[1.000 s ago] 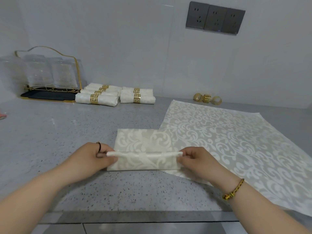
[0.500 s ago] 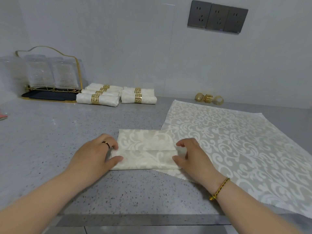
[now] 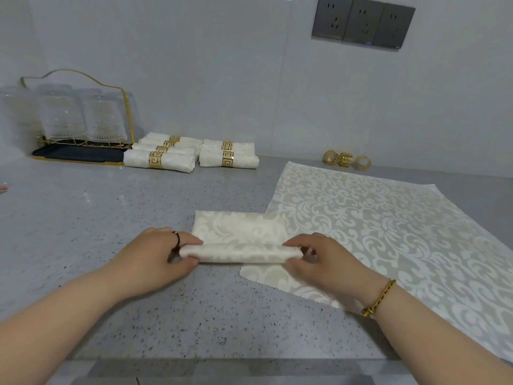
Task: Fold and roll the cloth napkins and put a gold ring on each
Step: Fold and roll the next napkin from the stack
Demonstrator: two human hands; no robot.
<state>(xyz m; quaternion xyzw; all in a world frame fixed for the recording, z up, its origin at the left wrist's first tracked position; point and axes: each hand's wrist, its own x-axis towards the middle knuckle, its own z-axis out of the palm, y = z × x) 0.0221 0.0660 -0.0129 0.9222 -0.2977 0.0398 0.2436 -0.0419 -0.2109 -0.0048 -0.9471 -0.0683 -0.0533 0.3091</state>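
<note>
A cream damask folded napkin (image 3: pixel 239 232) lies near the middle of the grey speckled countertop (image 3: pixel 83 218), somewhat toward the front edge. Its near part is wound into a tight roll, and the part not yet rolled lies flat behind the roll. The left hand (image 3: pixel 155 257) grips the left end of the roll, fingers curled over the top and thumb tucked under the near side. A thin dark ring (image 3: pixel 176 235) sits on one of its fingers. The right hand (image 3: pixel 324 259) pinches the right end in the same way, fingers over and thumb beneath, with a gold-and-dark braided bracelet (image 3: pixel 379 297) on its wrist. The folded napkin's right end overlaps the near left corner of a large flat napkin (image 3: pixel 388 232) of the same pattern, which is spread open over the right side of the countertop. Along the back edge, left of centre, finished napkin rolls (image 3: pixel 166 158) lie side by side in two groups, each banded with a gold fretwork ring. Just left of them, in the back left corner, stands a gold wire rack (image 3: pixel 126 112) on a dark tray (image 3: pixel 77 154), holding upturned clear glasses (image 3: pixel 61 115). Three loose gold rings (image 3: pixel 346 159) sit at the back edge, just beyond the flat napkin's far left corner. A row of three dark wall sockets (image 3: pixel 363 23) is set in the pale wall above.
</note>
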